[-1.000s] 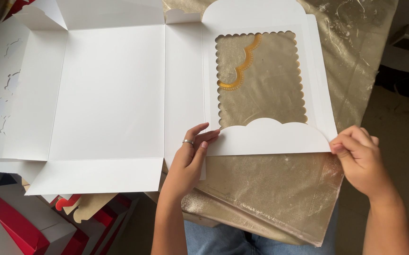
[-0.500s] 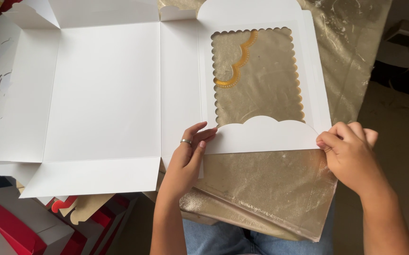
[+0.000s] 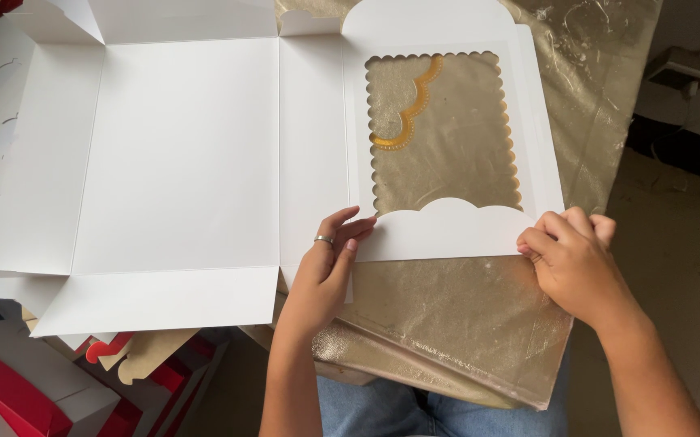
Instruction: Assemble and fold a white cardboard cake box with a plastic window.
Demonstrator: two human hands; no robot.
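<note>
A flat, unfolded white cardboard box blank (image 3: 180, 162) lies spread over a stack of gold foil-faced sheets (image 3: 463, 324), which rest on the person's lap near the bottom of the view. Its right panel has a scalloped window cutout (image 3: 447, 129), w/ gold sheet and a curved orange-gold scalloped strip (image 3: 405, 113) showing through.

The left hand (image 3: 325, 267), a ring on one finger, lies flat w/ fingers together and extended, pressing the near-left end of the cloud-edged white flap (image 3: 447, 231). The right hand (image 3: 576, 263) is curled narrow, fingertips pinching the flap's near-right corner — both wrists come in from the near side.

The blank looks light and fairly stiff, but thin enough to crease; the creased fold lines and flap edges seem the best places to hold it. The foil looks slippery. Red and white box pieces (image 3: 34, 388) lie near left.
</note>
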